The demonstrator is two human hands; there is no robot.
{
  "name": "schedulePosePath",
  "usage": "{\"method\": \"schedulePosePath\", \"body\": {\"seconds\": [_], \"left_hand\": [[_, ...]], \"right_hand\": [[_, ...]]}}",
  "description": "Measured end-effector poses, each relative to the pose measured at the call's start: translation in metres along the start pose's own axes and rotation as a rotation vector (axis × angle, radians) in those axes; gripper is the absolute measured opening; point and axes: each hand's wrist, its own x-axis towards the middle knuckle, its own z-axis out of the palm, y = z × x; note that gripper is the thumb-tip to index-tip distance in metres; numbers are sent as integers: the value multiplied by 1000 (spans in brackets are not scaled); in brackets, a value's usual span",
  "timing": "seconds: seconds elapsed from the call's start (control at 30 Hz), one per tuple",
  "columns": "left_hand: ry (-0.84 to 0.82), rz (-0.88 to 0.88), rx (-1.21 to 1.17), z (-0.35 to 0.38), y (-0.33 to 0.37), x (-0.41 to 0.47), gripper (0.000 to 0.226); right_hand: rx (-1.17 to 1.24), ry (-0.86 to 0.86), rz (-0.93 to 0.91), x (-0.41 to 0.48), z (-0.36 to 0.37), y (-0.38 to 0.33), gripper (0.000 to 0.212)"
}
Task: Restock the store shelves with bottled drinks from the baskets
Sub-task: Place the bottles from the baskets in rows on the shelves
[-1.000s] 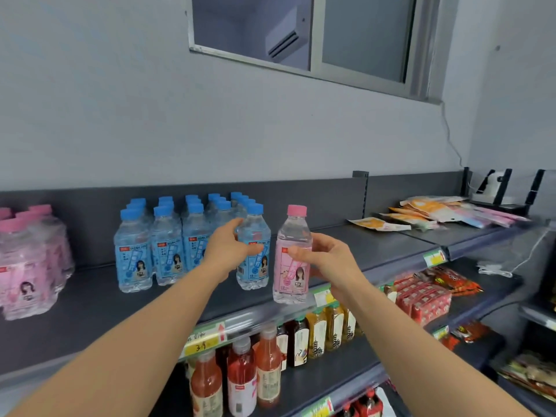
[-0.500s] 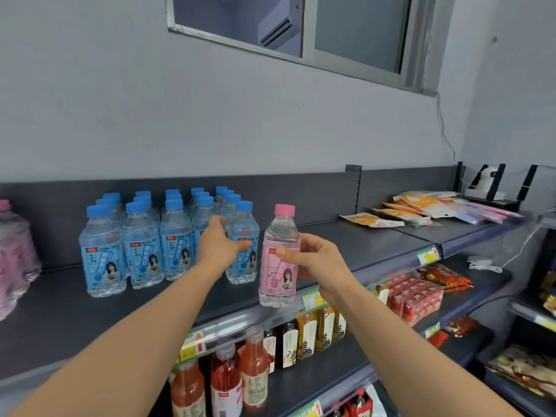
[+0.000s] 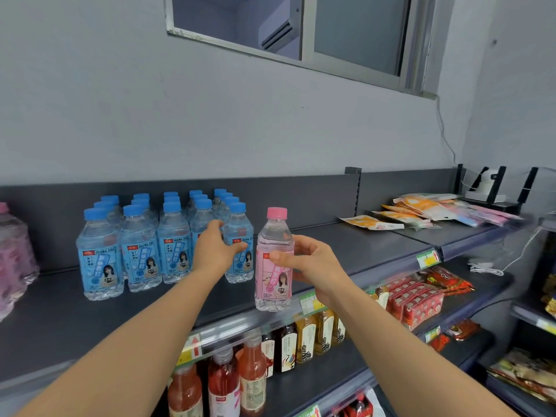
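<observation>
placing step: the right hand grips a pink-capped soda bottle upright at the front edge of the top shelf. just left of it, the left hand grasps the nearest blue-capped soda bottle. next, the pink one likely needs setting down beside that row.

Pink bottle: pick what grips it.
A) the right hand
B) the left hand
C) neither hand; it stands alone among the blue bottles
A: the right hand is wrapped round the pink bottle at its middle, while the left hand grips a blue bottle beside it.
</observation>
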Motion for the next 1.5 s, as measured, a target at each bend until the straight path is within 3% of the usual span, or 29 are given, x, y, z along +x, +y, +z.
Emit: {"method": "schedulePosePath", "body": {"seconds": [0.2,0.37,0.47,0.7,0.93,1.1,1.27,1.5], "left_hand": [[-6,1,22,-6,-2,-2,76],[-48,40,115,-21,1,-19,53],[-168,39,68,-41,-2,-38,44],[-499,34,-162,-117,-6,-95,71],[-218,-20,-256,-185,-32,-123,52],[-121,-30,-232,-241,-62,-133,40],[-68,-58,-195,-299,-95,-134,43],[-12,-106,-139,-367,-140,-131,52]], "right_hand": [[-16,-9,-13,1,7,0,45],[17,-16,-33,0,20,-3,58],[28,-30,-47,-3,34,-7,60],[56,-121,-53,-8,89,-18,69],[62,-263,-86,-29,169,-36,61],[-118,-297,-234,-40,233,-58,43],[-228,-249,-357,-40,303,-84,21],[-319,-265,-316,-30,388,-105,27]]}}
